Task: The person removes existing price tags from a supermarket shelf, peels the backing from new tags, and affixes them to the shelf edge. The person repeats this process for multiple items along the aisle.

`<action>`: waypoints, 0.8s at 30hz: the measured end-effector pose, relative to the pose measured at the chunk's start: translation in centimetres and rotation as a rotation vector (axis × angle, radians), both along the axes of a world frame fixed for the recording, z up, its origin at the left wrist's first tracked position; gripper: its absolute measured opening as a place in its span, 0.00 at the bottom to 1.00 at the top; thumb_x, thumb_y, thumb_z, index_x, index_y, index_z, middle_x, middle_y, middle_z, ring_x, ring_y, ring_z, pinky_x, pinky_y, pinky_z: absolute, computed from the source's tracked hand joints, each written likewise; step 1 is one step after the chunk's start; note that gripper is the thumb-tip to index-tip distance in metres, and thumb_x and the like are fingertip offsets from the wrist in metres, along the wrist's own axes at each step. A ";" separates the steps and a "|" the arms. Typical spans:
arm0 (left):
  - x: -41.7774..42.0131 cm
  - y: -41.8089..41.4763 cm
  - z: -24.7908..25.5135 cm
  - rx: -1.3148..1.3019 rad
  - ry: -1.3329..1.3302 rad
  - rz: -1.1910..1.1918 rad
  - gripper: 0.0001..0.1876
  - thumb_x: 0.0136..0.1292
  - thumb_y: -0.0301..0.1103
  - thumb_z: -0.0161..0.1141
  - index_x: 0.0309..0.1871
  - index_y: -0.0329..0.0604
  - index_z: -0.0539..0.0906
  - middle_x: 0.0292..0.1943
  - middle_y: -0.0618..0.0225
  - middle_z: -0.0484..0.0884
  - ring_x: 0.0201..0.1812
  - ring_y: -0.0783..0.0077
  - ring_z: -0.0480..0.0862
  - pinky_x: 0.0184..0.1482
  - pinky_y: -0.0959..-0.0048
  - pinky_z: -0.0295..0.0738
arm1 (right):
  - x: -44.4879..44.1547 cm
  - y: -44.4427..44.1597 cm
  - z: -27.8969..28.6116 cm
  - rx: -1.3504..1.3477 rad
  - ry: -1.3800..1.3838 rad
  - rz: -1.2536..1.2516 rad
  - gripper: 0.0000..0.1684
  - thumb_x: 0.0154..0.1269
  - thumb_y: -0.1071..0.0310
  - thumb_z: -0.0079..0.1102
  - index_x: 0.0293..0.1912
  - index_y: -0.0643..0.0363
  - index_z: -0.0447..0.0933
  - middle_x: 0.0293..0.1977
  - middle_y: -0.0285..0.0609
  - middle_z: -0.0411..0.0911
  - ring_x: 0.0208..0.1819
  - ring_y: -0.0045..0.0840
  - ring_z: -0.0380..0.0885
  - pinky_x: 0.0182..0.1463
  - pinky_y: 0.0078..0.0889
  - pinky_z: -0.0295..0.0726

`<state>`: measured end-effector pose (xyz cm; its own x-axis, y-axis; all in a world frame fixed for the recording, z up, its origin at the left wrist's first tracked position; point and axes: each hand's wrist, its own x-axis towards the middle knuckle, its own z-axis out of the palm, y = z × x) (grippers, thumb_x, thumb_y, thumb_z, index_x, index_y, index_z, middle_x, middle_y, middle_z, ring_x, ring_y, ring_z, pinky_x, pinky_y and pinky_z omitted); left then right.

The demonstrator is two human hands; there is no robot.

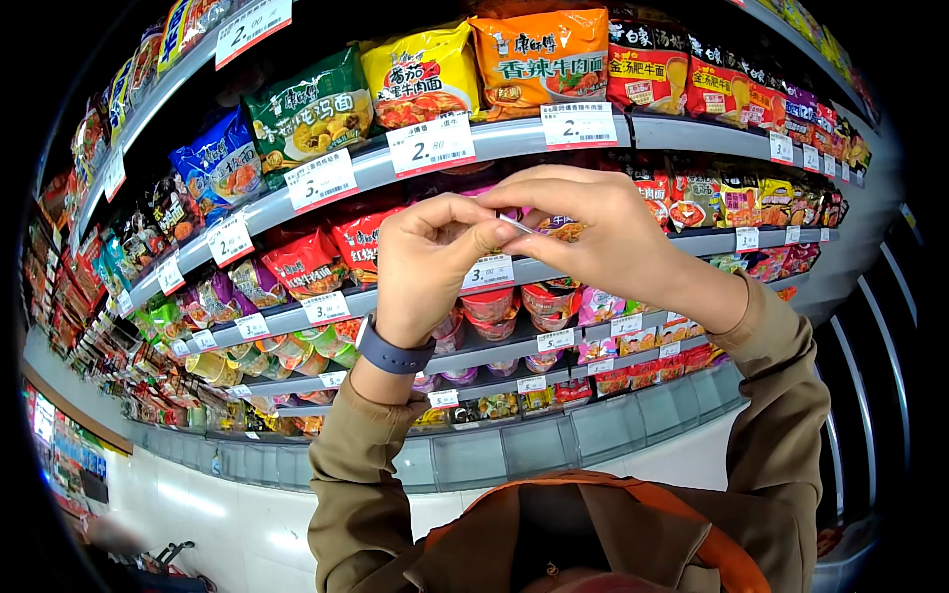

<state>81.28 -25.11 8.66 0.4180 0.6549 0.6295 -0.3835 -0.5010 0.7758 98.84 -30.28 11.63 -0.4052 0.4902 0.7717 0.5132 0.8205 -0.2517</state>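
Note:
Both hands are raised in front of shelves of packaged instant noodles, fingertips meeting. A thin whitish piece (515,223), perhaps paper or plastic, is pinched between them; its exact kind cannot be told. My left hand (434,259), with a dark-banded watch (397,356) at the wrist, grips its left end between thumb and forefinger. My right hand (593,222) holds the other end, its fingers arched over the left fingertips. Behind the hands is a shelf edge with a price tag (489,273). Above them sit an orange noodle packet (541,55) and a yellow one (422,70).
A price-tagged shelf rail (511,141) curves across the view above the hands. Lower shelves hold cup noodles (489,307) and more packets. A grey shelf base (474,456) meets the pale floor (222,504). At the lower left, a blurred person (118,534) is near a dark wheeled frame (174,556).

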 end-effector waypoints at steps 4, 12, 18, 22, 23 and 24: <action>-0.7 0.1 -0.2 -0.019 0.053 0.010 0.06 0.56 0.26 0.67 0.33 0.32 0.83 0.32 0.65 0.84 0.34 0.79 0.82 0.37 0.81 0.77 | -0.6 -0.3 -0.2 -0.017 0.020 -0.031 0.17 0.51 0.75 0.65 0.44 0.63 0.78 0.37 0.46 0.80 0.39 0.36 0.81 0.39 0.30 0.81; -1.6 0.8 -0.6 -0.198 0.081 -0.074 0.07 0.58 0.29 0.67 0.35 0.34 0.83 0.32 0.65 0.84 0.34 0.79 0.81 0.38 0.82 0.75 | -0.2 0.6 -0.9 0.127 -0.067 -0.102 0.09 0.51 0.77 0.66 0.35 0.64 0.79 0.30 0.41 0.77 0.28 0.28 0.79 0.29 0.24 0.78; -2.3 1.8 0.9 -0.247 0.369 0.000 0.14 0.61 0.42 0.64 0.28 0.41 0.82 0.22 0.75 0.80 0.21 0.89 0.68 0.24 0.87 0.61 | 0.1 1.4 -0.2 -0.126 -0.016 -0.084 0.07 0.54 0.72 0.67 0.31 0.66 0.81 0.24 0.39 0.79 0.23 0.19 0.74 0.27 0.22 0.73; -1.8 3.9 2.5 -0.252 0.519 -0.103 0.18 0.59 0.47 0.65 0.21 0.44 0.80 0.16 0.77 0.76 0.18 0.87 0.67 0.21 0.86 0.59 | 0.9 2.0 0.5 -0.296 0.052 -0.180 0.09 0.54 0.67 0.65 0.32 0.63 0.83 0.20 0.44 0.80 0.20 0.18 0.76 0.25 0.24 0.72; -1.7 4.2 2.6 -0.246 0.533 -0.132 0.18 0.59 0.47 0.66 0.20 0.44 0.80 0.15 0.77 0.76 0.18 0.87 0.67 0.21 0.86 0.59 | 1.0 1.9 0.6 -0.318 0.065 -0.210 0.09 0.54 0.67 0.65 0.32 0.63 0.84 0.21 0.43 0.81 0.20 0.17 0.76 0.25 0.23 0.72; -1.6 4.0 2.9 -0.251 0.544 -0.107 0.18 0.58 0.47 0.66 0.20 0.44 0.80 0.15 0.77 0.76 0.17 0.88 0.67 0.20 0.87 0.59 | 1.0 1.9 0.7 -0.333 0.074 -0.203 0.09 0.54 0.66 0.66 0.32 0.63 0.84 0.21 0.43 0.81 0.21 0.17 0.76 0.26 0.23 0.72</action>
<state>79.70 -21.14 11.56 0.7081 0.6923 0.1391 0.0632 -0.2584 0.9640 99.89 -28.35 12.29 -0.2237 0.7830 0.5805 0.6274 0.5714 -0.5290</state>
